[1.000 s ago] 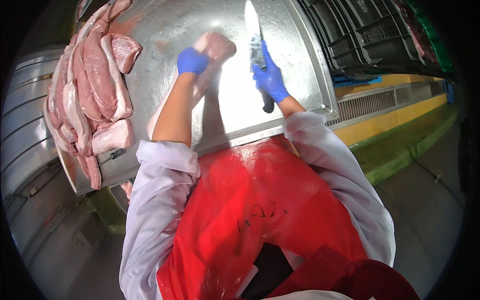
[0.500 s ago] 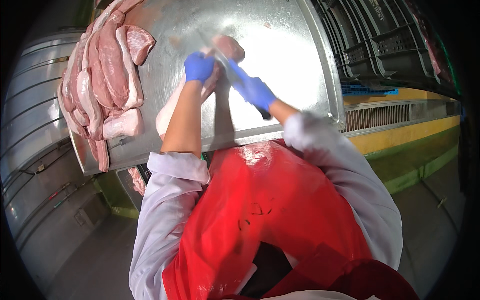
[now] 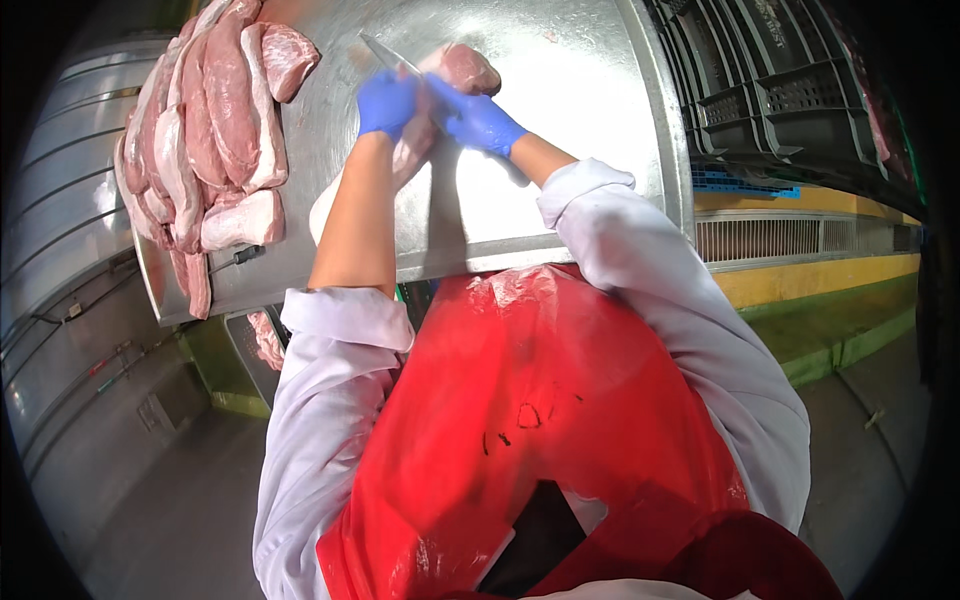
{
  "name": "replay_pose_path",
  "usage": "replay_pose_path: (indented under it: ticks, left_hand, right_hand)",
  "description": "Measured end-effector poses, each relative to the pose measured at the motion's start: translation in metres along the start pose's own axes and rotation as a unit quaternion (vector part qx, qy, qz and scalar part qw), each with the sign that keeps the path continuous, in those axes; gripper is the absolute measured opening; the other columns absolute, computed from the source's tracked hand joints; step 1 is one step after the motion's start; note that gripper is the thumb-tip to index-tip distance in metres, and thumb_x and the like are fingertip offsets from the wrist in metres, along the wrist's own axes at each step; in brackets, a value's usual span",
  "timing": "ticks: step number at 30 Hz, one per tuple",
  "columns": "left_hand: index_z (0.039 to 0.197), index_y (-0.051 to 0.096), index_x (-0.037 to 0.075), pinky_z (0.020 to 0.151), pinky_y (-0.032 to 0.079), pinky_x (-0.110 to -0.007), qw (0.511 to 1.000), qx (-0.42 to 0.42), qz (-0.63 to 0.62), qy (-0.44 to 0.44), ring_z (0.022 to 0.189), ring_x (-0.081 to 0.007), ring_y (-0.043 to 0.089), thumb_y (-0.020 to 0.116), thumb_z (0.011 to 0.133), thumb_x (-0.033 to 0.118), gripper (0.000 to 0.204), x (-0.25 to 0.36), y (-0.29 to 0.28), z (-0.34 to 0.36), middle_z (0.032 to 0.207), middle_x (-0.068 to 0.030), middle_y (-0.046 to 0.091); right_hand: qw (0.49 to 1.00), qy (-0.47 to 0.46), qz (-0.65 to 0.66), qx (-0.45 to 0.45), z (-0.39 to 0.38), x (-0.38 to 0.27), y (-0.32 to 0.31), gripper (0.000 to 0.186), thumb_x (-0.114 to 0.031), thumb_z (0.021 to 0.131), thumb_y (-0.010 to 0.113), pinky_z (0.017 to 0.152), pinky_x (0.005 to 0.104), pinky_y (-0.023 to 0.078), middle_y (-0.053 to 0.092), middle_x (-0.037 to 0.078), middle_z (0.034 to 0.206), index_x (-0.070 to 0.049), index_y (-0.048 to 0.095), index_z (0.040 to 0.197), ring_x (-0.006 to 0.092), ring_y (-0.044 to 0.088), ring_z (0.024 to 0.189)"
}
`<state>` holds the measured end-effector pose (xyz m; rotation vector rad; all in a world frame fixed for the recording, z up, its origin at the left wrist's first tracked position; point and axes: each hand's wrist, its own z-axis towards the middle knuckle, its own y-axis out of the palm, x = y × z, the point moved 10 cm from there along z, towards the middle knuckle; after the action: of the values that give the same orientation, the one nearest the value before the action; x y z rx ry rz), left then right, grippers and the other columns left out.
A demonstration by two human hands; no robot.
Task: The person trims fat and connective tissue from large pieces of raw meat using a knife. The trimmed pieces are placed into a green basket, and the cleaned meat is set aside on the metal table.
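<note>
My left hand (image 3: 386, 105), in a blue glove, is closed on a long pink meat piece (image 3: 466, 70) with a pale lower part, lying diagonally on the steel table (image 3: 590, 140). My right hand (image 3: 480, 125), also gloved, grips a long knife (image 3: 388, 55) whose blade lies over the meat beside my left fingers, tip toward the upper left; its handle is mostly hidden. A heap of long meat cuts (image 3: 225, 120) with white fat rests at the table's left, a dark-handled tool (image 3: 244, 255) beside it near the front edge.
Black plastic crates (image 3: 750, 90) stand beyond the table's right edge, above a blue plastic item (image 3: 740, 180) and a yellow wall with a grille (image 3: 770, 237). A small tray with meat scraps (image 3: 265, 340) sits below the table's front left. My red apron fills the lower middle.
The knife has swung leftward from upright to diagonal over the meat, my right hand moving up and left to beside my left hand. The view has shifted slightly.
</note>
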<state>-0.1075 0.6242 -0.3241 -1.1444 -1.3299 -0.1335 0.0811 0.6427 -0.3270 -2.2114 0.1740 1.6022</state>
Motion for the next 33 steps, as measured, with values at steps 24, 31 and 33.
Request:
replay_pose_path:
  ticks: [24, 31, 33]
  left_hand:
    - [0.09, 0.063, 0.003, 0.057, 0.047, -0.029, 0.966, -0.068, -0.249, 0.009, 0.067, -0.0153, 0.06, 0.058, 0.088, 0.009, 0.009, 0.077, -0.069, -0.036, 0.079, -0.0068, 0.063]
    - [0.083, 0.061, 0.005, 0.051, 0.041, -0.023, 0.912, -0.179, -0.37, -0.004, 0.057, -0.0101, 0.053, 0.055, 0.089, 0.003, 0.009, 0.12, -0.066, -0.068, 0.07, -0.0031, 0.057]
    - [0.083, 0.061, 0.005, 0.052, 0.041, -0.023, 0.858, -0.228, -0.457, -0.058, 0.058, -0.01, 0.053, 0.055, 0.09, 0.004, 0.009, 0.112, -0.066, -0.069, 0.071, -0.0036, 0.058]
  right_hand:
    - [0.987, 0.047, 0.138, -0.059, -0.046, -0.046, 0.112, 0.067, -0.024, 0.096, 0.05, 0.061, 0.0368, 0.055, 0.065, 0.015, 0.076, -0.005, 0.021, 0.153, 0.0251, 0.066, 0.062]
    - [0.995, -0.075, -0.028, 0.056, 0.053, -0.035, 0.147, 0.075, -0.012, 0.091, 0.05, 0.065, 0.0459, 0.058, 0.066, 0.032, 0.086, -0.002, 0.01, 0.155, 0.0358, 0.069, 0.065]
    - [0.982, -0.139, -0.068, 0.106, 0.023, -0.032, 0.159, 0.075, -0.011, 0.09, 0.05, 0.067, 0.0463, 0.057, 0.066, 0.034, 0.088, -0.001, 0.012, 0.154, 0.037, 0.07, 0.069]
